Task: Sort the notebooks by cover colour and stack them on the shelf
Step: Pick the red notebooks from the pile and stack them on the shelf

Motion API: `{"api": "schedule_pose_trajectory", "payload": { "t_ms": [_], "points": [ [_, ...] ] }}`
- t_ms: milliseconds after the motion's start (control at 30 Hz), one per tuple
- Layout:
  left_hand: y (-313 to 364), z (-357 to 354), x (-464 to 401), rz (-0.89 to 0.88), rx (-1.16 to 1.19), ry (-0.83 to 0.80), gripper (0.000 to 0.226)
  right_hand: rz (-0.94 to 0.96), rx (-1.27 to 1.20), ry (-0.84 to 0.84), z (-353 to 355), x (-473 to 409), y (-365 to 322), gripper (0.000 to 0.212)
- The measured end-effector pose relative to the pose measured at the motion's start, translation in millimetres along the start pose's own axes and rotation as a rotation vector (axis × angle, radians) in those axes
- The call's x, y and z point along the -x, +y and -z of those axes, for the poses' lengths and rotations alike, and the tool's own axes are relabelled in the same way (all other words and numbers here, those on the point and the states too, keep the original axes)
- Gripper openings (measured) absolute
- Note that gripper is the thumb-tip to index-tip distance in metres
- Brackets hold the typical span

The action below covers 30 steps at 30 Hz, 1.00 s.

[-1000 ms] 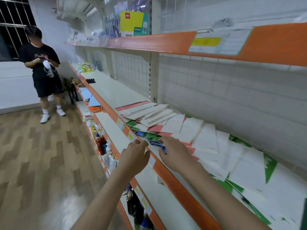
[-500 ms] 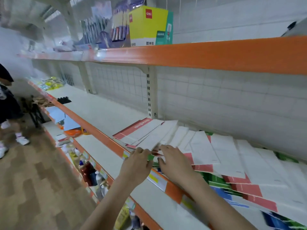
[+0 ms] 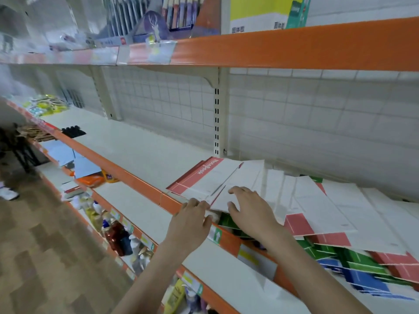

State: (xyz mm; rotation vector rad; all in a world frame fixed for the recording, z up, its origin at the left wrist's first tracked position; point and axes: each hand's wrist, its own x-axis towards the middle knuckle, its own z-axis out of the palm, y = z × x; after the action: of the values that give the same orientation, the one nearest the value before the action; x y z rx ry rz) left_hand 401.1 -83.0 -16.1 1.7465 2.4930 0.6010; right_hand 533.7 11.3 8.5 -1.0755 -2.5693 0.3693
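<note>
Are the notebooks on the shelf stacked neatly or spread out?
Spread out: the notebooks lie fanned and overlapping along the shelf, red, green and blue covers mixed.

Two bare arms come up from the bottom of the picture. No sleeve shows on either one, all the way down to where the picture cuts them off. The left hand has no ring, no watch and no band on the wrist. The right hand is bare in the same way, with no glove and nothing on its wrist. The fingers on the right hand are thin, with short nails that have no paint that can be seen. Both arms look slim and smooth. No other part of the person's body shows.
</note>
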Motion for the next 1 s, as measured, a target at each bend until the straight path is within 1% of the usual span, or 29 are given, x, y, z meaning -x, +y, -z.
{"api": "schedule_pose_trajectory", "payload": {
  "t_ms": [133,233,400,500,567,633,700,800,867,1000],
  "points": [
    [-19,4,-18,-0.027,0.095,-0.026,0.035,-0.024,0.004,-0.027,-7,-27,-7,0.04],
    [-34,7,-36,-0.032,0.107,-0.021,0.035,-0.04,0.005,-0.048,-13,-51,-13,0.041],
    [-60,8,-89,-0.028,0.046,-0.043,0.035,-0.083,0.042,-0.08,-21,-91,-15,0.043],
    [-65,4,-118,-0.037,-0.039,-0.147,0.037,-0.101,0.063,-0.112,-29,-104,-12,0.043],
    [-67,-1,-134,-0.021,-0.07,-0.186,0.038,-0.115,0.071,-0.112,-33,-111,-8,0.042],
    [-70,-4,-147,0.014,-0.102,-0.204,0.042,-0.135,0.071,-0.114,-36,-115,-4,0.042],
    [-73,-5,-159,0.053,-0.144,-0.224,0.052,-0.151,0.071,-0.119,-39,-118,-1,0.043],
    [-74,-6,-174,0.081,-0.16,-0.268,0.062,-0.149,0.094,-0.097,-44,-120,3,0.04],
    [-73,-5,-180,0.07,-0.168,-0.289,0.063,-0.152,0.098,-0.069,-47,-120,4,0.037],
    [-73,-8,-184,0.059,-0.169,-0.277,0.063,-0.187,0.117,-0.03,-50,-122,2,0.033]
  ]
}}
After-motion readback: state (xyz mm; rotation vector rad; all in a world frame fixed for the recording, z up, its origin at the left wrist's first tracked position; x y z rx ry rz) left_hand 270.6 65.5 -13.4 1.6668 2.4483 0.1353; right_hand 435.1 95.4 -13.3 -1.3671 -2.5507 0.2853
